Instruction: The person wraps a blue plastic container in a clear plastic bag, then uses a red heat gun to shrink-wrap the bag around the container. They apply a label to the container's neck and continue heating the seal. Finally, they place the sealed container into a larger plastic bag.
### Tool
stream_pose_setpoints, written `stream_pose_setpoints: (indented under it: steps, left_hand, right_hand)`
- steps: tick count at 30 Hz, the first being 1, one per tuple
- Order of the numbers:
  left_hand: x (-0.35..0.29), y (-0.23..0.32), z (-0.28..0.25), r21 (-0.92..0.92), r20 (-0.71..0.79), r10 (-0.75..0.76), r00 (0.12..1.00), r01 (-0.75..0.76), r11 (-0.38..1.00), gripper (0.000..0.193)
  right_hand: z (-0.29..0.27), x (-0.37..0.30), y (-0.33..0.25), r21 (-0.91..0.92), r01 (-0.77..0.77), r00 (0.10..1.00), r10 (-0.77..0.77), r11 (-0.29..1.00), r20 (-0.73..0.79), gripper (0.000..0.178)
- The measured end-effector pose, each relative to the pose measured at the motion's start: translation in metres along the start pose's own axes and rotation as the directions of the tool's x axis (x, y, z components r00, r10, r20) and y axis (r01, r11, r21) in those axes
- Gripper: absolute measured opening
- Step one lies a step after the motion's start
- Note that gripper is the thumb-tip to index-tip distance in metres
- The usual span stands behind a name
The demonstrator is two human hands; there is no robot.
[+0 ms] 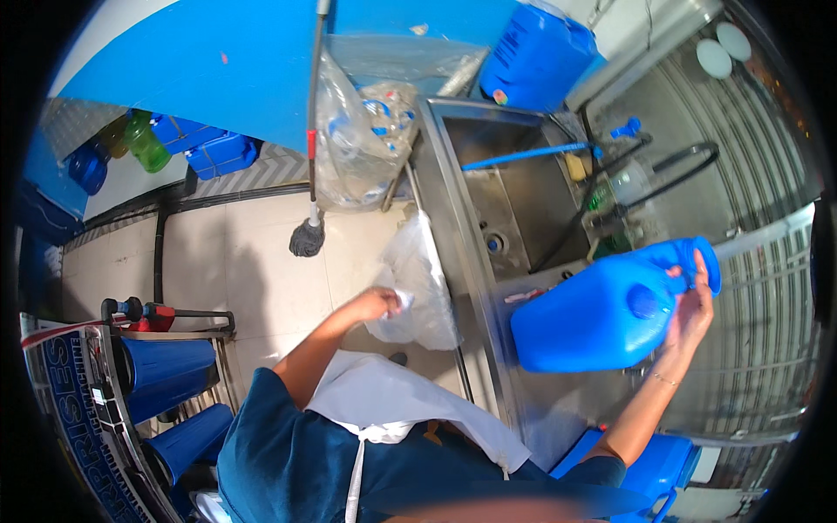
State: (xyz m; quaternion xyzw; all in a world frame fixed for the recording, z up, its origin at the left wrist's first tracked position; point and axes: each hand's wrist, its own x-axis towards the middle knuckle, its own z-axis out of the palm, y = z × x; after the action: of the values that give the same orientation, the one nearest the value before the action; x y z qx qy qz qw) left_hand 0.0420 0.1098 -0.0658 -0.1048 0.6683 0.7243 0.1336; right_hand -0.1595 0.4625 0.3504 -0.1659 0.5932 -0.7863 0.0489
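A large blue plastic water jug (pixel 593 318) lies tilted over the steel counter beside the sink. My right hand (pixel 693 314) grips it near its round mouth at the right end, the fingers around the neck. A round blue cap or knob shows on the jug's near face. My left hand (pixel 377 305) is held out to the left with its fingers closed on a small white crumpled scrap, whose kind I cannot make out. Right by that hand hangs a clear plastic bag (pixel 418 283) against the counter's front edge.
The steel sink (pixel 510 205) has a blue pipe (pixel 523 157) across it and a black hose (pixel 671 166) beside it. Another blue jug (pixel 540 57) stands behind. A mop (pixel 307 237) and a bag of plastic waste (pixel 362 148) stand ahead; racked blue containers (pixel 170 366) at left.
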Motion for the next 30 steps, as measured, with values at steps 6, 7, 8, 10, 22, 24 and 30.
stream_pose_setpoints:
  steps: [6, 7, 8, 10, 22, 24, 30]
  left_hand:
    - [-0.03, -0.043, 0.003, 0.017, 0.19, -0.275, 0.942, 0.277, 0.961, 0.025]
    - [-0.03, -0.045, 0.003, -0.104, 0.195, -0.294, 0.936, 0.318, 0.942, 0.031]
    - [-0.027, -0.044, 0.001, -0.226, 0.198, -0.327, 0.924, 0.368, 0.902, 0.038]
    - [-0.022, -0.037, -0.015, -0.616, 0.263, -0.285, 0.922, 0.388, 0.686, 0.049]
    - [0.068, 0.136, -0.102, -0.691, -0.662, 0.007, 0.75, -0.613, 0.384, 0.061]
    - [0.113, 0.203, -0.153, -0.652, -0.635, 0.021, 0.772, -0.55, 0.521, 0.064]
    - [0.134, 0.316, -0.163, -0.226, -0.592, 0.313, 0.743, -0.526, 0.82, 0.049]
  right_hand:
    - [0.259, -0.005, 0.071, -0.027, -0.235, 0.73, 0.195, 0.972, 0.655, 0.063]
    - [0.277, -0.011, 0.072, 0.028, -0.233, 0.689, 0.144, 0.972, 0.711, 0.066]
    - [0.28, -0.011, 0.064, 0.087, -0.183, 0.723, 0.074, 0.979, 0.687, 0.065]
    - [0.266, -0.011, 0.063, 0.273, -0.191, 0.757, -0.035, 0.943, 0.652, 0.064]
    - [0.026, 0.019, 0.307, -0.072, -0.076, 0.985, 0.064, 0.995, -0.158, 0.037]
    - [0.038, 0.103, 0.323, -0.013, -0.094, 0.996, 0.094, 0.995, 0.009, 0.026]
    - [0.07, 0.185, 0.372, 0.429, -0.327, 0.939, 0.341, 0.842, 0.046, 0.019]
